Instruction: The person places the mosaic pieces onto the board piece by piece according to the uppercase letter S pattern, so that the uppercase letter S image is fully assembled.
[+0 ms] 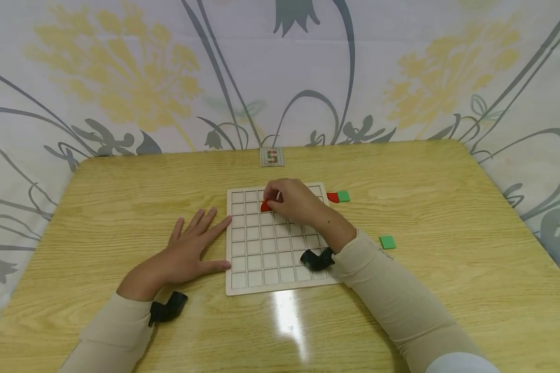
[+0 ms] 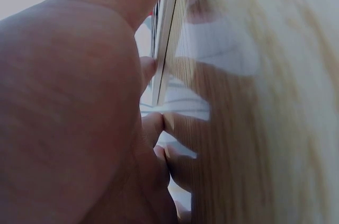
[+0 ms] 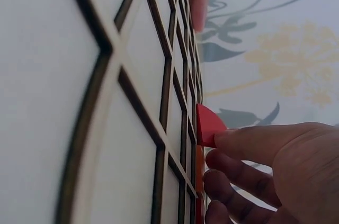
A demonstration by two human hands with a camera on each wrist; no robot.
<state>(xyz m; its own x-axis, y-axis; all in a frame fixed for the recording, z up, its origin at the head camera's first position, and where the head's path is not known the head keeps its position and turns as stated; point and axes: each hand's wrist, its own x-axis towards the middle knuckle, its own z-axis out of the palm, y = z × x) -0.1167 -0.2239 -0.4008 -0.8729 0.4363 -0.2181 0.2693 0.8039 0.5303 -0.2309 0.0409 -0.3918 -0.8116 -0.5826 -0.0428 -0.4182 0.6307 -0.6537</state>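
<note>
A pale square board (image 1: 240, 249) with a raised grid of cells lies on the wooden table. Between thumb and fingers, my right hand (image 1: 295, 201) pinches a red quarter-circle tile (image 1: 265, 206) on edge over the upper left cells. In the right wrist view that red tile (image 3: 208, 124) stands tilted up at the grid, and an orange tile (image 3: 199, 168) shows in the board below it. My left hand (image 1: 186, 257) is spread on the table, thumb and index fingertip at the board's left edge. The right hand hides part of the board's upper rows.
Beyond the board stands a small pattern card (image 1: 272, 157) with an S-like figure. Right of the board lie a red rounded tile (image 1: 333, 197), a green square tile (image 1: 343, 196) beside it, and another green square (image 1: 388, 242) nearer. Patterned cloth hangs behind the table.
</note>
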